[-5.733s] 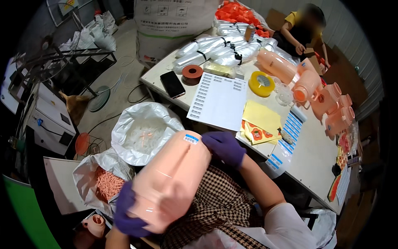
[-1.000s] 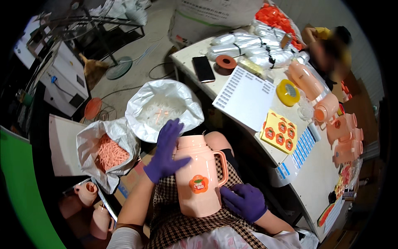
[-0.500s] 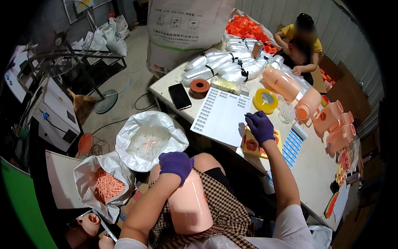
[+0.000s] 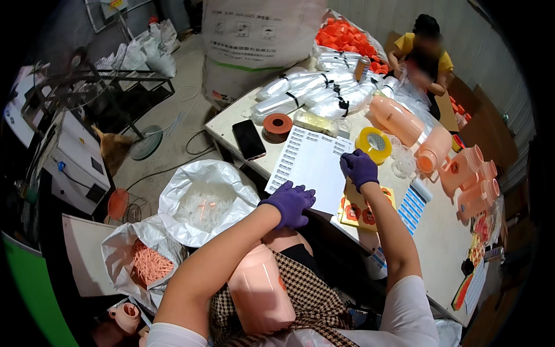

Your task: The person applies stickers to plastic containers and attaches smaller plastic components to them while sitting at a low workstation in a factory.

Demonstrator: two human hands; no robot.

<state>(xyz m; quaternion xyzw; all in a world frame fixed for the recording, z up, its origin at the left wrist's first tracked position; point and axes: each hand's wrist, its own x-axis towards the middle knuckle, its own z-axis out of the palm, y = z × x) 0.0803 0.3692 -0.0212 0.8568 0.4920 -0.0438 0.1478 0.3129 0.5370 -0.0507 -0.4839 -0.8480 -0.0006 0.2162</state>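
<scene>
A white sheet of small printed labels lies on the table in front of me. My left hand, in a purple glove, rests on its lower left corner with the fingers spread. At the sheet's right edge my right hand, also gloved in purple, has its fingers drawn together by the label column; whatever is between the fingertips is hidden. A peach plastic bottle with a red sticker leans in my lap, under my left forearm, held by neither hand. Beneath my right wrist is a yellow stack of red round stickers.
Around the sheet are yellow tape, a brown roll, a phone and blue label strips. Peach bottles stand right. Sacks of clear rings and pink sticks sit left. A person sits across the table.
My left hand has left the bottle in my lap and moved forward onto the label sheet, opening. My right hand has shifted slightly forward and left along the sheet's edge.
</scene>
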